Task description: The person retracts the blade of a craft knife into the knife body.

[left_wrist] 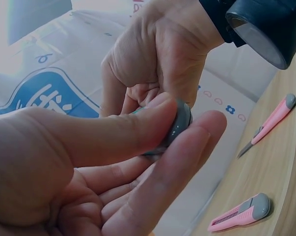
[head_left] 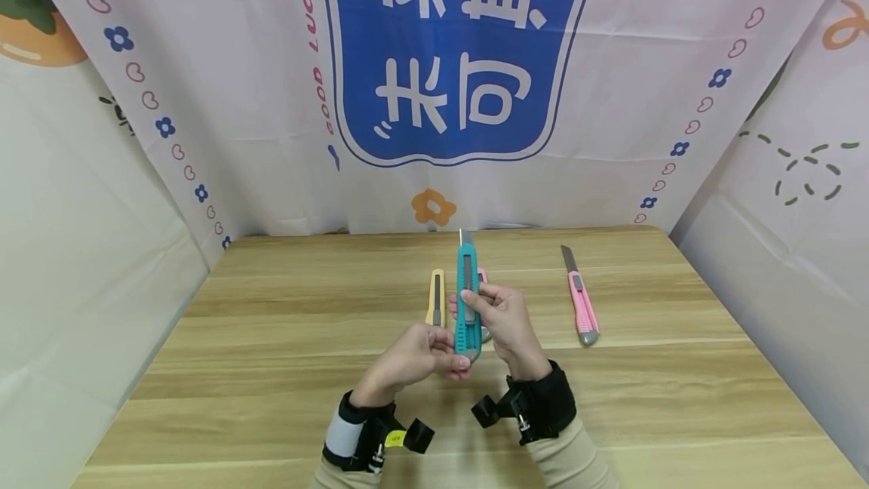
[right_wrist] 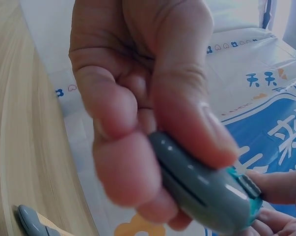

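A teal box cutter [head_left: 468,334] stands nearly upright between both hands, its metal blade [head_left: 465,236] out at the top. The left hand [head_left: 410,357] pinches the cutter's grey end at the bottom. Higher up, the right hand [head_left: 505,323] grips the body, thumb on the slider area. In the left wrist view the left thumb and fingers hold the grey end [left_wrist: 183,120], beyond which is the right hand [left_wrist: 162,49]. The right wrist view has the grey end [right_wrist: 197,189] large in the left hand [right_wrist: 182,73], with the right hand [right_wrist: 285,191] at the edge.
On the wooden table [head_left: 271,308], a yellow cutter [head_left: 437,296] lies just left of the teal one. One pink cutter [head_left: 483,276] is partly hidden behind the right hand; another pink cutter [head_left: 584,308] lies farther right, blade out. A printed cloth [head_left: 271,96] hangs behind.
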Tool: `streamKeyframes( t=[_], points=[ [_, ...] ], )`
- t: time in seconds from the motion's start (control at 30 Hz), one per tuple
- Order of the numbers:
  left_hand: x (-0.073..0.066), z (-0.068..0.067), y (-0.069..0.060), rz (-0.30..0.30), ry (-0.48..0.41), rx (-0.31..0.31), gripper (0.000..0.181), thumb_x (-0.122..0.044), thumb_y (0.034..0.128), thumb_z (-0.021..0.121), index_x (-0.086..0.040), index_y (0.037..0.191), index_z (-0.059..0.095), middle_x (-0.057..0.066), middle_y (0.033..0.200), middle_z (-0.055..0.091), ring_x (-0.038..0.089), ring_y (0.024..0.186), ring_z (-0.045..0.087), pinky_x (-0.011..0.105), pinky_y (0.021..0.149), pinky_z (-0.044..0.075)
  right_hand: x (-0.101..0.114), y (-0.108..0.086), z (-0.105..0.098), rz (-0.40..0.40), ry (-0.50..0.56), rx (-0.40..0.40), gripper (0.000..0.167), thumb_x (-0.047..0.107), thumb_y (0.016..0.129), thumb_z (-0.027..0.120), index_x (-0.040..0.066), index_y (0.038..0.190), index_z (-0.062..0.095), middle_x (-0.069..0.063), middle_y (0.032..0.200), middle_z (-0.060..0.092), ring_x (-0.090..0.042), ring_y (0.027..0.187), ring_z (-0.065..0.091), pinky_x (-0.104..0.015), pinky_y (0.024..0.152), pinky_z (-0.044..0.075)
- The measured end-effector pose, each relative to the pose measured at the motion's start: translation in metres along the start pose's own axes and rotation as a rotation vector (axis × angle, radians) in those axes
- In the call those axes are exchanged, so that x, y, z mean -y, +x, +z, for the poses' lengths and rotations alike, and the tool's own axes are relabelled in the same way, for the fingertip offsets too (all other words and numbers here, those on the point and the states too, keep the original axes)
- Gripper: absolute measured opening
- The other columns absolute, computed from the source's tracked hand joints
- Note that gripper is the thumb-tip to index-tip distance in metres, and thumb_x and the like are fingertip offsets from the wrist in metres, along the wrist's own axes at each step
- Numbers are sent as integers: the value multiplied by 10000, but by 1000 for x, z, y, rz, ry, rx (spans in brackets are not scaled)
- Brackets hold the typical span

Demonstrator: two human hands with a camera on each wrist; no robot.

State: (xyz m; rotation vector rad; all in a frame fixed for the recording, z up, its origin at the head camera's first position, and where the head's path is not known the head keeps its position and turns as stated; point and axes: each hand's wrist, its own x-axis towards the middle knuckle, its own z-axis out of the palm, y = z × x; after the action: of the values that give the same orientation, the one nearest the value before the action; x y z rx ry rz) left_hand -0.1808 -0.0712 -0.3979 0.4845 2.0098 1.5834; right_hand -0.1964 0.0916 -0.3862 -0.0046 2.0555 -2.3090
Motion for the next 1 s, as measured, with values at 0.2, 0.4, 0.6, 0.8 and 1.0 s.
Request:
streamKeyframes(
  t=[0.2,0.4,0.6,0.8,1.0],
  points=[
    [-1,0,-1,15,2,-16,212,-43,879,663,104,1031,649,267,940,720,269,819,740,433,797,615,0,0,-2,0,6,14,326,82,962,560,-85,1241,587,-128,986,765,-51,787,732,-297,819,613],
    [-2,3,0,24,9,-63,236,-63,886,664,104,1051,643,260,954,713,226,825,739,426,813,614,2,1,-6,66,-35,-14,341,203,976,566,-55,1190,634,-54,911,777,-109,827,742,-311,837,609],
    [-3,1,-1,20,30,-106,248,-62,896,651,100,1083,631,256,963,709,178,804,726,380,802,618,2,1,-5,114,-82,-35,437,331,971,568,-84,1027,692,-47,802,771,-118,735,731,-287,737,616],
    [-4,1,-2,8,37,-108,248,-68,892,657,92,1080,640,245,960,717,195,809,732,367,794,618,0,1,-4,114,-92,-41,433,331,958,591,-84,984,707,-68,777,768,-124,711,736,-279,696,618],
    [-4,1,-2,14,38,-100,242,-59,892,654,97,1077,642,253,961,716,190,808,733,374,789,621,-1,0,-4,77,-91,-33,385,263,958,598,-105,1016,692,-110,813,770,-118,731,741,-320,725,626]
  ],
)
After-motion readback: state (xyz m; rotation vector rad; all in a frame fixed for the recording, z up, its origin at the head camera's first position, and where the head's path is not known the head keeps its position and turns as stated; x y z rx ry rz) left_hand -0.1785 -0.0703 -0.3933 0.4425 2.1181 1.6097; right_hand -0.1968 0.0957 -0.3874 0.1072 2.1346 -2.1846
